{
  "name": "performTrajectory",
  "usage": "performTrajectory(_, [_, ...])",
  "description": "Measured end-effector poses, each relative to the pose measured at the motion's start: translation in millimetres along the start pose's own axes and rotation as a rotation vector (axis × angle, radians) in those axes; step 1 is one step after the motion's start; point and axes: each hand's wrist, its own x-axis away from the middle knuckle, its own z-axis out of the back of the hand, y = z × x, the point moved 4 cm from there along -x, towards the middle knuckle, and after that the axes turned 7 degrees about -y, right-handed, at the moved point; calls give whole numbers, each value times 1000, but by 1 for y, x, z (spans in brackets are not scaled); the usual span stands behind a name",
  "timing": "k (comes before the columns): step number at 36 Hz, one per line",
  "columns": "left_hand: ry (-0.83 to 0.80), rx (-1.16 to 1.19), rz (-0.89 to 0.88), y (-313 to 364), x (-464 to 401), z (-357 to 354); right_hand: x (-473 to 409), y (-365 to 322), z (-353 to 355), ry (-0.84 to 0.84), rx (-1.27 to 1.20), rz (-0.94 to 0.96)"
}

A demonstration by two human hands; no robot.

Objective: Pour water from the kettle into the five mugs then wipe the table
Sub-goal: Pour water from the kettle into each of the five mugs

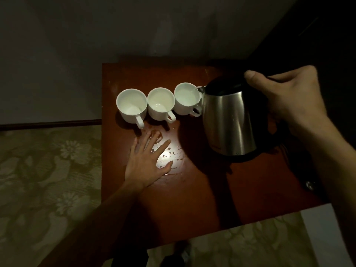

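Kettle [230, 120] within right-hand fingers [252, 76]

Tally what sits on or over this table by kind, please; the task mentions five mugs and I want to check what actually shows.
White mugs: 3
Steel kettle: 1, held tilted by the right hand, spout at the rightmost mug
Hands: 2, the left hand flat on the wet table
Total: 6
Only three mugs show; the kettle may hide others.

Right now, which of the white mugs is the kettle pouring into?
The rightmost mug: the kettle spout sits at its rim; the other two stand farther left.
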Motion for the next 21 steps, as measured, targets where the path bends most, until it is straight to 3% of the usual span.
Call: performTrajectory(21, [52, 9, -14, 0, 2, 1, -3, 6, 3, -6, 2, -9])
